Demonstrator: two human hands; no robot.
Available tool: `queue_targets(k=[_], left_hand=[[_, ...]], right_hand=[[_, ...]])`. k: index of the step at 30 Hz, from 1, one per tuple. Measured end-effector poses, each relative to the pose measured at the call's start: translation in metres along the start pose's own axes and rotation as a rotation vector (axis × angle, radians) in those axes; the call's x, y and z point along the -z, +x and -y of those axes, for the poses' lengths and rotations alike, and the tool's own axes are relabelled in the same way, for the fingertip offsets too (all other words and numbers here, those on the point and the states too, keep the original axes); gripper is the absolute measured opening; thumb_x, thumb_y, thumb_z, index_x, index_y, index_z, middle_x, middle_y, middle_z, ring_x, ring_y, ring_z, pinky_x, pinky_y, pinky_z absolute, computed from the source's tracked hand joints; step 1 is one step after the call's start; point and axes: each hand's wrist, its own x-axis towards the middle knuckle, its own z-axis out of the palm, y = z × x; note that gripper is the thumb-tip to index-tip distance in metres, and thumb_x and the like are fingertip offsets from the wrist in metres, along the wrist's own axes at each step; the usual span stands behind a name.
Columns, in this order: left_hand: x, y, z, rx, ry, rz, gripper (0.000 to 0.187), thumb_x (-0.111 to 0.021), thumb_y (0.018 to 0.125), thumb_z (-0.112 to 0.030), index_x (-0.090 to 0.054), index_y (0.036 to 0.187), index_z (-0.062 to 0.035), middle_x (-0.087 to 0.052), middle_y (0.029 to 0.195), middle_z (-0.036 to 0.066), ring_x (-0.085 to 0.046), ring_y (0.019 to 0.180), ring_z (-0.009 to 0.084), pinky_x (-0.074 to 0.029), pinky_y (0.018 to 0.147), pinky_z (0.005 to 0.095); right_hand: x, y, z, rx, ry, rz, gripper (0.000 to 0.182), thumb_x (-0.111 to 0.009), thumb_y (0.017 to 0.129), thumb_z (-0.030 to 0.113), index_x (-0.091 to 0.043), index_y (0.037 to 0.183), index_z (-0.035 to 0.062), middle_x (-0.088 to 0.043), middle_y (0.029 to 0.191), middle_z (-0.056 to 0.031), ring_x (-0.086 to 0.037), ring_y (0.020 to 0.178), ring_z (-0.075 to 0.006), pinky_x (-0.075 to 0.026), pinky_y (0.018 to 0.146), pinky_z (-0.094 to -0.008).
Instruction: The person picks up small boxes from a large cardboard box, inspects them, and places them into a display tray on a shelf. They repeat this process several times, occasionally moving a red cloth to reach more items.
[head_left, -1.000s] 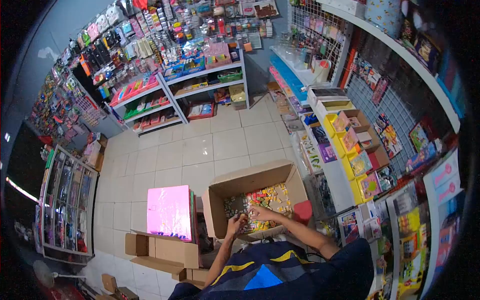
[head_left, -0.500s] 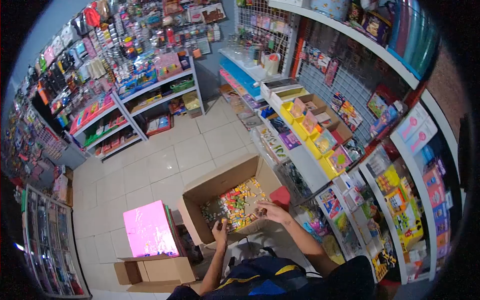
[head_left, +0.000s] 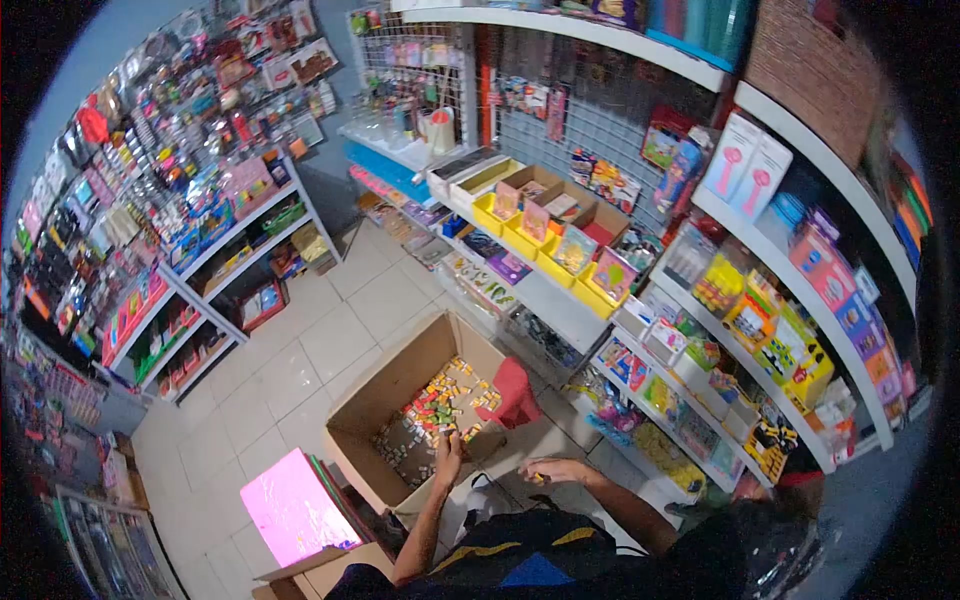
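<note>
Left hand (head_left: 447,446), grip unclear, reaching into open brown cardboard box (head_left: 372,404) at small colourful packets (head_left: 432,408); right hand (head_left: 549,469) at three o'clock, grip unclear. Best gathering few packets per grab.

Brown cardboard box (head_left: 385,385) holds multicoloured small packets (head_left: 440,405); pink board (head_left: 295,505) beside.

Too small to tell apart: the little packets (head_left: 440,405) in the cardboard box (head_left: 385,385). Hidden behind the left hand (head_left: 447,447), its fingertips. Unclear whether the right hand (head_left: 553,470) grips anything. Cut off at the bottom edge, the pink board (head_left: 295,505). Shelf labels unreadable.
</note>
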Motion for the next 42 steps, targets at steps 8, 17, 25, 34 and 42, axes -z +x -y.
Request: queue_targets(k=[8, 17, 25, 34, 42], left_hand=[[-0.082, -0.019, -0.025, -0.426, 0.333, 0.341, 0.029, -0.059, 0.083, -0.028, -0.061, 0.088, 0.0006, -0.056, 0.083, 0.007, -0.050, 0.079, 0.0136, -0.041, 0.071, 0.0274], [-0.207, -0.093, -0.020, 0.045, -0.114, 0.463, 0.022, -0.063, 0.079, -0.013, -0.057, 0.091, 0.0043, -0.062, 0.085, 0.011, -0.061, 0.076, 0.0153, -0.050, 0.065, 0.0265], [-0.312, -0.169, 0.030, -0.040, -0.106, 0.813, 0.018, -0.060, 0.080, -0.012, -0.050, 0.087, 0.0006, -0.060, 0.087, 0.017, -0.062, 0.078, 0.0228, -0.054, 0.069, 0.0323], [-0.395, -0.225, 0.017, 0.458, -0.205, 1.257, 0.030, -0.060, 0.082, -0.016, -0.047, 0.099, 0.0058, -0.056, 0.100, 0.023, -0.057, 0.096, 0.0295, -0.046, 0.090, 0.0389], [-0.465, -0.256, -0.011, 0.556, 0.099, 1.400, 0.030, -0.062, 0.080, -0.012, -0.045, 0.098, 0.0053, -0.058, 0.095, 0.018, -0.061, 0.084, 0.0229, -0.051, 0.077, 0.0292]], right_hand=[[-0.020, -0.090, 0.013, -0.188, -0.023, -0.285, 0.038, -0.056, 0.081, 0.019, -0.046, 0.114, 0.0014, -0.057, 0.082, -0.0032, -0.053, 0.069, -0.0108, -0.044, 0.063, -0.0256], [-0.020, -0.230, -0.075, -0.166, -0.376, -0.443, 0.030, -0.063, 0.077, 0.025, -0.060, 0.096, 0.0020, -0.060, 0.081, -0.0014, -0.053, 0.069, -0.0085, -0.045, 0.059, -0.0252], [-0.078, -0.361, -0.129, 0.209, 0.083, -1.001, 0.036, -0.064, 0.079, 0.024, -0.058, 0.108, 0.0032, -0.062, 0.085, -0.0041, -0.057, 0.068, -0.0112, -0.049, 0.063, -0.0251], [-0.147, -0.424, -0.103, 0.263, 0.014, -1.495, 0.040, -0.072, 0.071, 0.022, -0.053, 0.101, 0.0034, -0.062, 0.089, -0.0109, -0.060, 0.077, -0.0164, -0.050, 0.066, -0.0304], [-0.138, -0.443, -0.120, 0.254, -0.256, -1.762, 0.037, -0.072, 0.071, 0.024, -0.057, 0.099, 0.0037, -0.054, 0.094, -0.0109, -0.056, 0.083, -0.0217, -0.047, 0.073, -0.0324]])
